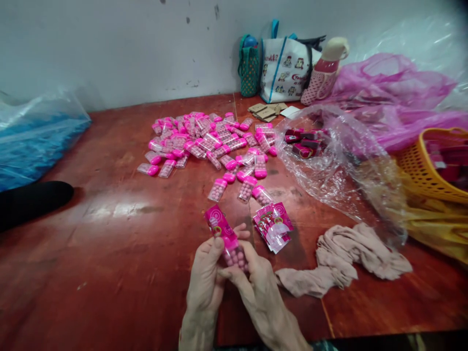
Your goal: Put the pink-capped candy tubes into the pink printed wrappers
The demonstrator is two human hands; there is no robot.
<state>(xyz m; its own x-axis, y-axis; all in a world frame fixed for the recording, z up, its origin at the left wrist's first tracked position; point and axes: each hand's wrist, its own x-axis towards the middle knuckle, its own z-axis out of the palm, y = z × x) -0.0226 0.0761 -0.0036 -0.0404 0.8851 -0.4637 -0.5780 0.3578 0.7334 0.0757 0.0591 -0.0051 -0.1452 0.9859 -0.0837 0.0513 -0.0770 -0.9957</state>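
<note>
Since the tabletop point(127, 253) looks smooth and shiny, anything you drop close to its near edge could slide over the side. Toward the right edge, the clear bag point(321, 180) sprawls loose, and a brushing sleeve might drag it into the things beside it. The pile of bottles point(212, 140) stretches from the middle toward the back edge; because they lie loosely heaped, a careless reach could scatter them. Near the near right corner, the rumpled cloth point(334, 265) lies just beside your forearm, so a sideways swing might catch it.

Your left hand point(206, 273) is partly closed, its thumb pinning the pink wrapper against the fingers; squeezing too hard there could crease it. Your right hand point(259, 275) is curled closed around the beaded end of the held bottle, and a loose grip could let that smooth plastic twist. Just beyond it, the stack of wrappers point(272, 224) lies fanned and could skid if a knuckle knocks it.

The held bottle point(236, 257) sits between both hands, above the near edge, tilted, with the pink wrapper point(219, 224) at its far end. I cannot tell how far they overlap; if misaligned, pushing could tear the wrapper.
</note>
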